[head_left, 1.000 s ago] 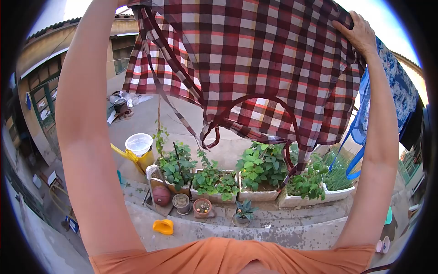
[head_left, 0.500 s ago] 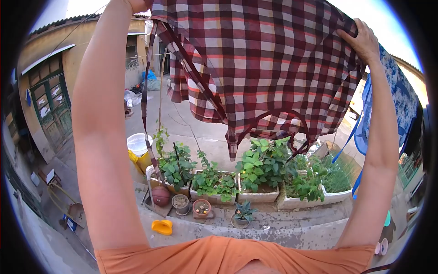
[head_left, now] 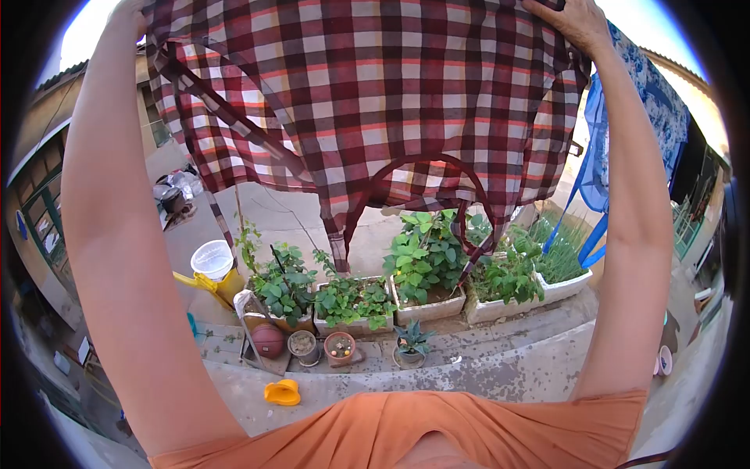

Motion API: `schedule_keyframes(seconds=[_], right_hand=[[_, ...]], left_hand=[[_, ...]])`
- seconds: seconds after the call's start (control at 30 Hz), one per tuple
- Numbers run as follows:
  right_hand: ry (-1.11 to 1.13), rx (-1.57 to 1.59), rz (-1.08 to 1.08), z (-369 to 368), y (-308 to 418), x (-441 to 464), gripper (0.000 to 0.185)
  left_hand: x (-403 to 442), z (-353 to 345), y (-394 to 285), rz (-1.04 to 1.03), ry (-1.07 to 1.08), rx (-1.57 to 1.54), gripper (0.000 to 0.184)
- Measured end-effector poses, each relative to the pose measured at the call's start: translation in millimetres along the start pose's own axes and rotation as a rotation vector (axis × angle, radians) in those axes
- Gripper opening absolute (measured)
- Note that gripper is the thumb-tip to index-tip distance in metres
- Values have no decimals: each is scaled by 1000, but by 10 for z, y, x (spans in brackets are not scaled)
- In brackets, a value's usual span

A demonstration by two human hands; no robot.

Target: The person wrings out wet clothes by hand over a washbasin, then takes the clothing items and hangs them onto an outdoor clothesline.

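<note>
A maroon, white and grey checked apron is spread across the upper view, hanging with its curved neck edge and straps downward. Its top edge runs out of the frame. My left hand is at the apron's upper left corner, mostly cut off by the frame, with its visible fingers closed at the cloth. At the upper right, my right hand grips the apron's edge, thumb lying on the front of the fabric. Both arms are raised and stretched out. A narrow tie hangs from the left side of the apron.
Blue patterned cloth with blue straps hangs at right. Below stand planter boxes with leafy plants, a white bucket, a basketball, small pots and a yellow object on the concrete ledge.
The view has shifted, and the apron now sits further left in it, spread wider on its left side. My left hand has moved outward to the left, still at the cloth.
</note>
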State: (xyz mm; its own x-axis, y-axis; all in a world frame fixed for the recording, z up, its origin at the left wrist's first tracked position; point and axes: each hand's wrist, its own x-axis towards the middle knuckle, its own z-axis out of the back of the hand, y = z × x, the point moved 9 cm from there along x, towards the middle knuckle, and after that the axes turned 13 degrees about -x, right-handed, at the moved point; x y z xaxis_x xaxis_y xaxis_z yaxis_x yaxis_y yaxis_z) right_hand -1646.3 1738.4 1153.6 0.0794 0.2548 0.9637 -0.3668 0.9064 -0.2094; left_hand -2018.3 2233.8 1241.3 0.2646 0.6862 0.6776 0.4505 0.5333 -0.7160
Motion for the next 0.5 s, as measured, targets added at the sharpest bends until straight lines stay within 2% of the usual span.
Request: schedule_keyframes(seconds=[0.03, 0.1, 0.13, 0.2, 0.23, 0.3, 0.33, 0.37, 0.43, 0.5], right_hand=[[120, 76, -93, 259, 127, -89, 85], [68, 27, -96, 172, 99, -69, 85], [39, 6, -97, 148, 82, -73, 85], [141, 134, -52, 236, 163, -104, 84], [175, 189, -41, 324, 136, -83, 83], [62, 466, -50, 133, -64, 78, 75], [-21, 604, -99, 168, -160, 95, 65], [24, 682, -113, 116, -257, 159, 62], [125, 853, -133, -23, -424, 309, 56], [-3, 713, -120, 43, -515, 398, 51]], left_hand=[[166, 189, 8, -1, -4, 125, 54], [349, 374, -40, -76, -18, 435, 57], [-79, 213, -276, -186, -97, 720, 55], [-362, 157, -484, -499, -335, 1040, 54], [-506, 127, -572, -700, -500, 1056, 56], [-486, -74, -396, -463, -149, 1232, 54], [-423, -16, -372, -477, -134, 1237, 51], [-269, 131, -321, -491, -120, 1246, 49], [-128, 370, -276, -648, -154, 1106, 48], [-57, 584, -235, -705, -142, 1072, 47]])
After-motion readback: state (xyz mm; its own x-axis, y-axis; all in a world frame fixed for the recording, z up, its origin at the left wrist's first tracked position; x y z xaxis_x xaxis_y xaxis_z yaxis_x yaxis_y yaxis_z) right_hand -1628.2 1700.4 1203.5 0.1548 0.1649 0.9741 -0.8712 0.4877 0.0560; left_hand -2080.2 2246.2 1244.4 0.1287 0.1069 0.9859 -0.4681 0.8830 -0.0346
